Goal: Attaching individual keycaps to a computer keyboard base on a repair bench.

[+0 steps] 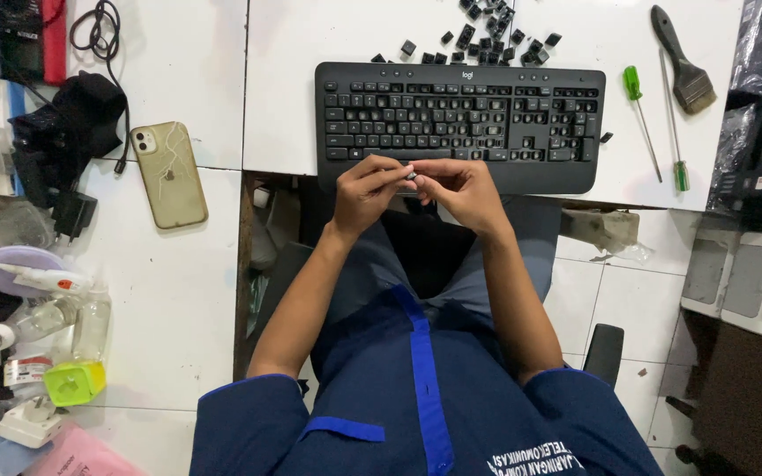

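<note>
Head view: the left hand (365, 189) and right hand (462, 189) meet at the near edge of the black keyboard (460, 119), fingertips pinched together on a small dark keycap (413, 176); loose keycaps (487, 35) lie on the white surface (293, 88) beyond the keyboard.

A small dark keycap (412, 176) is pinched between the fingers (396, 174) of both hands, so covered by them that only a dark sliver with a pale glint shows; its shape and which face is up cannot be made out. Just beyond the fingers lies a black full-size keyboard (460, 123), flat on the white desk (284, 97), long edge toward the fingers, several key seats bare. Farther beyond them, past the keyboard's far edge, loose black keycaps (487, 35) lie scattered.
</note>
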